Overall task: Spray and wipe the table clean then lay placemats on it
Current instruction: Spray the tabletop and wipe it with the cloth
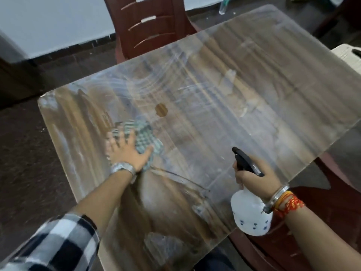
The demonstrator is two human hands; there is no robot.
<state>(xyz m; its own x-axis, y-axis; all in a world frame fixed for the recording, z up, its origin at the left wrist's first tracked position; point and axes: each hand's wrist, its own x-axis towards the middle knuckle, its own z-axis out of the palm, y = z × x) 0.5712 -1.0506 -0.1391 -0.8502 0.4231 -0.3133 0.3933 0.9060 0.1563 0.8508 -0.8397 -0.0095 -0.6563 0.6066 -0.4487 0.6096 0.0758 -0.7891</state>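
Checked cloth (136,137): soft, limp; press flat, mid-fold.
Left hand (128,151) splayed on it, table (254,94) streaky; right hand (254,175) grips light spray bottle (251,214) neck.

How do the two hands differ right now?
The left hand lies flat, fingers spread, pressing the checked cloth on the table; the right hand is curled around the spray bottle, held above the table. The left looks motion-blurred; the right sharper. Both wrists wear bands.

A maroon plastic chair (148,26) stands on dark floor (29,153) before a pale wall (58,22).
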